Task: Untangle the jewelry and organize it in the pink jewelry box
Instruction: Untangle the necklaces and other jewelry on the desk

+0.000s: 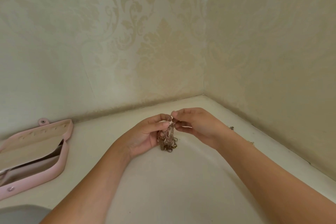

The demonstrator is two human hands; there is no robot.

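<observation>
A tangled bunch of thin chains (pixel 167 139) hangs between my hands above the white table, its lower end touching or nearly touching the surface. My left hand (pixel 148 133) pinches the top of the tangle with thumb and fingers. My right hand (pixel 195 125) pinches the same top part from the other side, fingertips meeting those of the left. The pink jewelry box (pixel 54 167) lies open at the far left, its beige lid interior showing a row of small hooks and its lower half holding compartments.
The white table (pixel 181 178) fits into a corner of two walls with beige patterned wallpaper. Two small jewelry pieces lie near the right wall, one (pixel 231 128) behind my right wrist, another (pixel 251 142) further along. A grey object (pixel 21 213) shows at the bottom left.
</observation>
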